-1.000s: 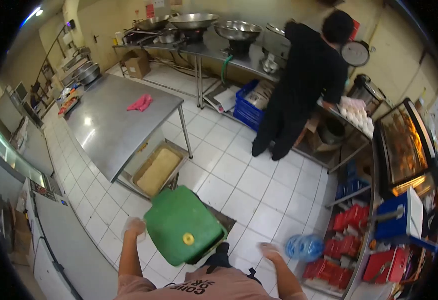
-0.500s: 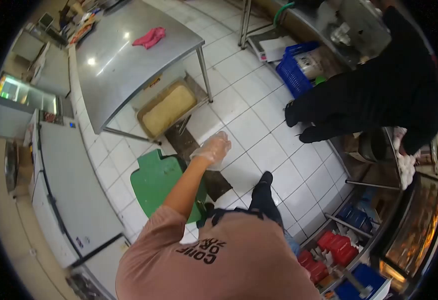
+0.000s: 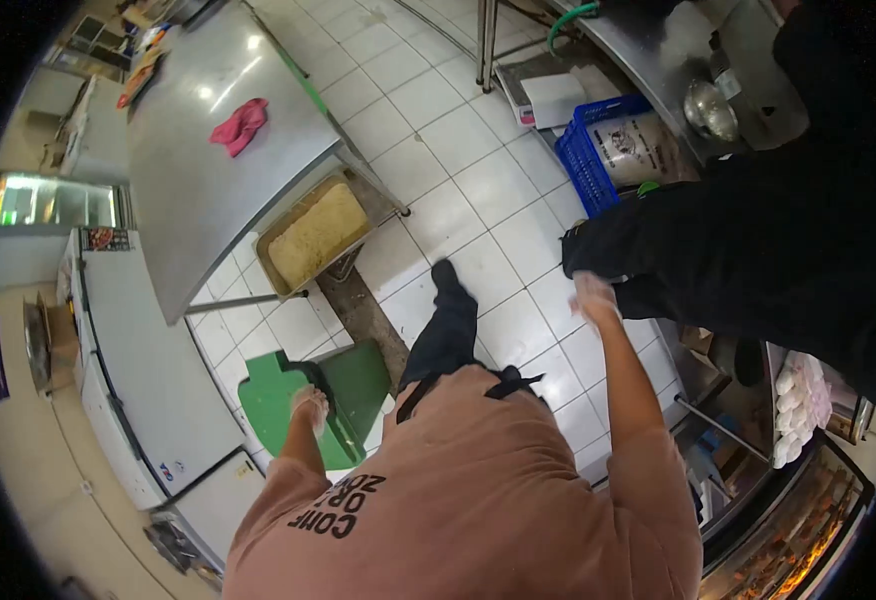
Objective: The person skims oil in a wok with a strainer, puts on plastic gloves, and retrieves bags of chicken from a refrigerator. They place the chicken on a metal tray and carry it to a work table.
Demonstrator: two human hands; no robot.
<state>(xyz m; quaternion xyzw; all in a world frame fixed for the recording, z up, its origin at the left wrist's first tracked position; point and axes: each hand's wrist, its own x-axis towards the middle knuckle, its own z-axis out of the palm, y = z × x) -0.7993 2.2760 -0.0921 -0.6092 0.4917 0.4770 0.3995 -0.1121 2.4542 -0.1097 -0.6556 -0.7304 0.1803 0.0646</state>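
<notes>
My left hand, in a clear plastic glove, hangs low in front of the green bin and overlaps its lid in this view. Its fingers point downward and are mostly hidden. On the other side, my right hand, also in a clear glove, is held out low over the tiled floor with its fingers loosely apart and nothing in them. It appears close to the dark trousers of a person standing on the right.
A steel table with a pink cloth stands ahead left, above a tub of pale dough-like stuff. White chest freezers line the left. To the right are a blue crate, a steel sink with a bowl and a lit display case.
I have stepped forward, and the table and bin sit further left in view. My left hand has come down from in front of my body, and my right hand has come into view.
</notes>
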